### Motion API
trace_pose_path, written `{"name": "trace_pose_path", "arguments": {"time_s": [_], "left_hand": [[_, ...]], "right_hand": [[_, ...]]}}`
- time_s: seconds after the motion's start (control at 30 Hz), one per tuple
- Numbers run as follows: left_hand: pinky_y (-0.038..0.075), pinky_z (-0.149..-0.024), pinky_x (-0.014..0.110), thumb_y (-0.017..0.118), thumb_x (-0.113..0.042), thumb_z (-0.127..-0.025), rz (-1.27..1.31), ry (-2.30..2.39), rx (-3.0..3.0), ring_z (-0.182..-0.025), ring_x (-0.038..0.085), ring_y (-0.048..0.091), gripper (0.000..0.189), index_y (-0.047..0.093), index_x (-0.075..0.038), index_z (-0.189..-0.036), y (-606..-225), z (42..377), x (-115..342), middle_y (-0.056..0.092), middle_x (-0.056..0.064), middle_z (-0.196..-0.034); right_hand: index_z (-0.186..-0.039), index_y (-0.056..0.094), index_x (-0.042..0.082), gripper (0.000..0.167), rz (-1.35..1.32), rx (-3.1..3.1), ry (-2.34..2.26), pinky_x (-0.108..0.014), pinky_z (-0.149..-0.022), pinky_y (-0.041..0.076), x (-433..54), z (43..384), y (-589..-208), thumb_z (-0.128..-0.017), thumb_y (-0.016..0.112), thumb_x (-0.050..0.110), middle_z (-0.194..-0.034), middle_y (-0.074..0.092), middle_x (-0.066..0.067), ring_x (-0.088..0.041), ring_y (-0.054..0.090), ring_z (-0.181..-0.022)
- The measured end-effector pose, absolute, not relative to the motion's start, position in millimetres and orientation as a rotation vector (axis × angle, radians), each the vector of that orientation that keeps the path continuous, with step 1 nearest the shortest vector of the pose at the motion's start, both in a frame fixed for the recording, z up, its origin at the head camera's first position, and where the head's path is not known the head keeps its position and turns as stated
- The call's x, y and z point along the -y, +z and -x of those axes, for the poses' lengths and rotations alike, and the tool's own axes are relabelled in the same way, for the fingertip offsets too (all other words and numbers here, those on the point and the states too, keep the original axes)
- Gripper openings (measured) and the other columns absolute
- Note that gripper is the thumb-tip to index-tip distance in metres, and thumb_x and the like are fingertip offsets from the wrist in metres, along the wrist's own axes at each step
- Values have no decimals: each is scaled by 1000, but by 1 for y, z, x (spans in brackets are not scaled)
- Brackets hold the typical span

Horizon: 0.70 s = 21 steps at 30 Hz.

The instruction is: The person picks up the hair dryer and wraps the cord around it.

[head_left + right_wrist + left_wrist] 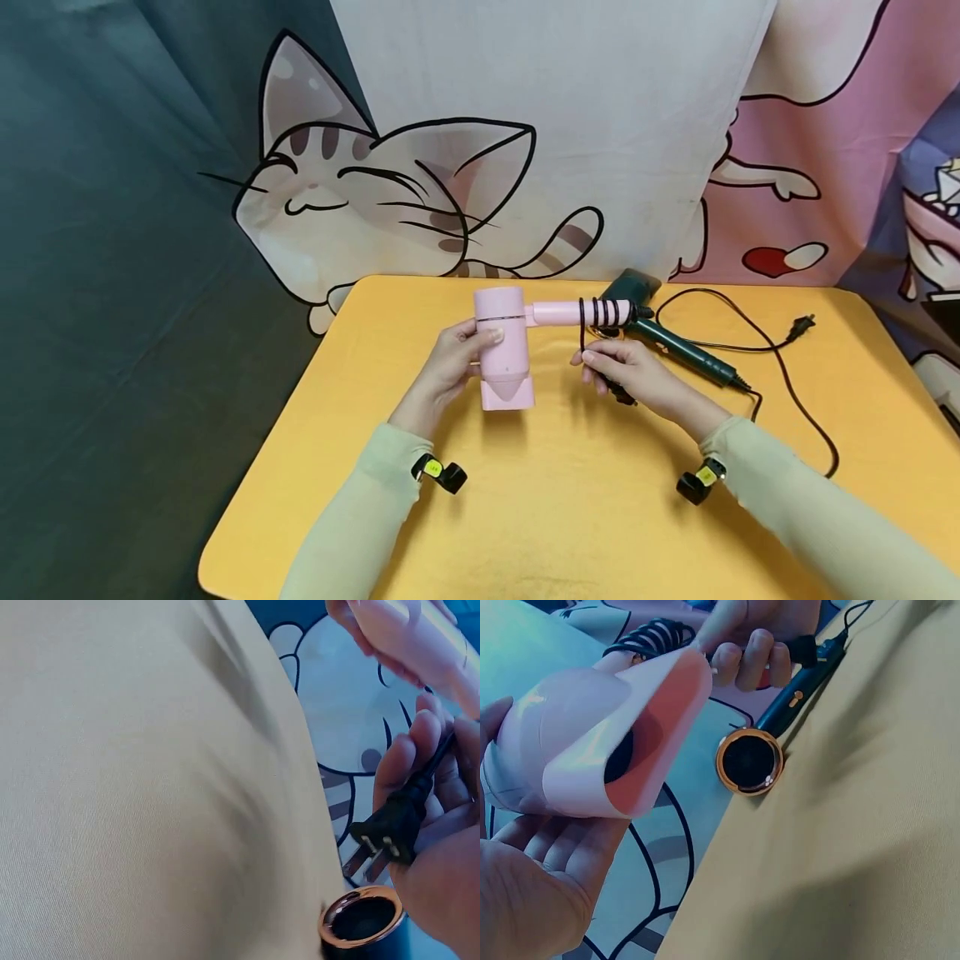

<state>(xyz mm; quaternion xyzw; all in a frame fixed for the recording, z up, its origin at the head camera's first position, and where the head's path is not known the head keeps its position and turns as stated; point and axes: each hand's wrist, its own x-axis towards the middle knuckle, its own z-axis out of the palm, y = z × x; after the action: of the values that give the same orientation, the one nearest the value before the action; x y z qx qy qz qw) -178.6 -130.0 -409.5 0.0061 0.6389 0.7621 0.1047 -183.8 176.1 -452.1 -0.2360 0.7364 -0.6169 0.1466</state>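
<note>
My left hand (450, 358) grips the body of a pink hair dryer (504, 350), thumb on its front and fingers behind. The dryer is held up over the table, its nozzle toward me and its handle pointing right. Several turns of black cord (606, 312) wrap the end of the handle. My right hand (626, 371) pinches the cord just below the handle, near its end. The black two-pin plug (386, 825) lies against that palm, prongs outward in the right wrist view. Inside the nozzle (656, 727), the left wrist view shows a dark opening.
Behind my right hand a dark green hair dryer (686, 354) with a copper-coloured ring (750, 761) lies on the yellow table (570, 517). Its black cord (795, 383) loops to the right, with a plug (801, 327) near the back right. A cat-printed curtain (450, 183) hangs behind the table.
</note>
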Motion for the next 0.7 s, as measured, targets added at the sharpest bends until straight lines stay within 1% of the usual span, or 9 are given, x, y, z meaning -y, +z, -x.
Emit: {"name": "trace_pose_path", "arguments": {"time_s": [0.1,0.13,0.2,0.3,0.33,0.43,0.53,0.6,0.7], "left_hand": [[62,-60,27,68,-9,-94,-46,2242,-1867,-78,16,72,48,61,13,-137,-408,176,131,71,6,-101],[61,-60,26,68,-9,-94,-56,2239,-1863,-76,16,71,49,61,13,-137,-407,176,131,71,5,-100],[61,-59,26,67,-9,-93,-82,2227,-1856,-75,16,71,49,61,13,-136,-407,175,132,72,4,-99],[61,-58,26,67,-11,-91,-115,2199,-1852,-74,15,70,51,61,13,-135,-406,173,132,72,3,-98],[60,-58,26,67,-12,-91,-125,2190,-1852,-74,15,70,51,62,13,-135,-405,172,132,72,2,-97],[60,-58,26,68,-14,-90,-142,2166,-1848,-73,14,69,49,64,12,-131,-404,170,133,72,2,-95],[60,-59,26,67,-13,-89,-159,2142,-1838,-73,14,68,43,67,9,-126,-404,169,135,73,3,-93],[60,-60,26,66,-11,-89,-183,2119,-1827,-74,14,68,40,68,9,-124,-404,168,137,73,3,-93],[61,-63,27,65,-9,-89,-246,2068,-1822,-79,15,70,43,65,13,-126,-404,168,141,73,2,-94]], "right_hand": [[-121,66,-16,36,651,-1996,-1845,-29,-66,55,-178,188,-456,-114,52,17,-88,71,-8,-12,62,-70],[-120,67,-16,35,652,-1955,-1863,-28,-66,55,-179,189,-457,-113,52,15,-88,71,-5,-11,62,-70],[-117,68,-15,32,661,-1863,-1894,-28,-65,55,-182,191,-459,-113,52,12,-88,71,-2,-10,62,-70],[-113,74,-3,26,672,-1730,-1917,-27,-67,56,-186,195,-459,-113,52,11,-89,72,0,-10,63,-72],[-112,75,1,25,682,-1687,-1919,-26,-67,56,-188,196,-459,-113,52,10,-89,72,0,-10,63,-73],[-110,74,4,22,718,-1575,-1909,-25,-68,56,-192,200,-455,-112,53,10,-90,71,-1,-11,63,-75],[-111,70,2,20,758,-1576,-1830,-26,-68,56,-195,204,-446,-112,56,16,-92,70,-3,-12,63,-76],[-111,70,-1,28,738,-1634,-1741,-26,-67,56,-198,206,-437,-111,58,24,-93,72,-6,-13,65,-77],[-113,73,-6,32,723,-1746,-1572,-26,-65,56,-202,213,-427,-108,62,24,-94,75,-10,-13,67,-77]]}}
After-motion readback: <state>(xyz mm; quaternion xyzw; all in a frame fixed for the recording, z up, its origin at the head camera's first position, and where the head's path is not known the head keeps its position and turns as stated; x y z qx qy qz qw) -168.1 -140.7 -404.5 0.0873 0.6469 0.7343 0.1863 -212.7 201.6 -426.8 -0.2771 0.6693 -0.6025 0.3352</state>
